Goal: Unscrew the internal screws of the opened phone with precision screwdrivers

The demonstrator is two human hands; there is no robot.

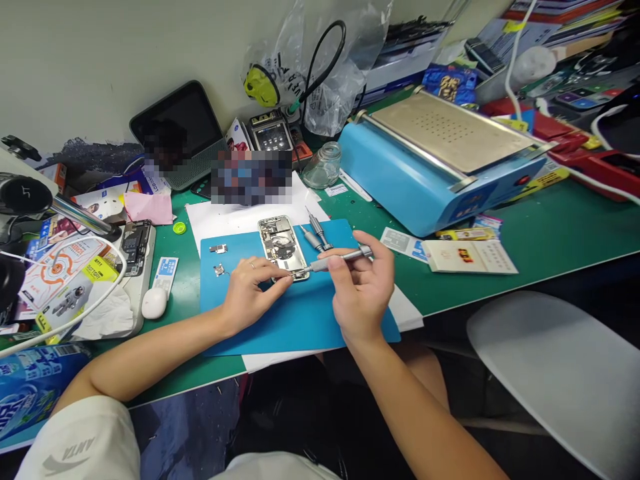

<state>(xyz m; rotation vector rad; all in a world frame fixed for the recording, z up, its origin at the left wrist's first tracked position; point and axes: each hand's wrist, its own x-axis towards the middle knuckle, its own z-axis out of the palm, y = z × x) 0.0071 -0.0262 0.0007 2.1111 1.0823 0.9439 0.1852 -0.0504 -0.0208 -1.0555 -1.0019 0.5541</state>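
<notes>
Pale wall (90, 60), green tabletop (555, 227), grey chair (550, 367)

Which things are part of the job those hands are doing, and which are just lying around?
Seemingly part of the job:
- screwdriver in the right hand
- opened phone by the left hand
- two more screwdrivers
- blue mat

Probably just lying around:
- glass jar
- green cap
- pink paper

Mat (280, 327) blue; tabletop (545, 260) green; screwdriver (323, 264) grey; opened phone (283, 247) silvery-white and black; sleeve (100, 427) white, lettered grey.

Glass jar (324, 168) beside blue machine (395, 183)
</notes>
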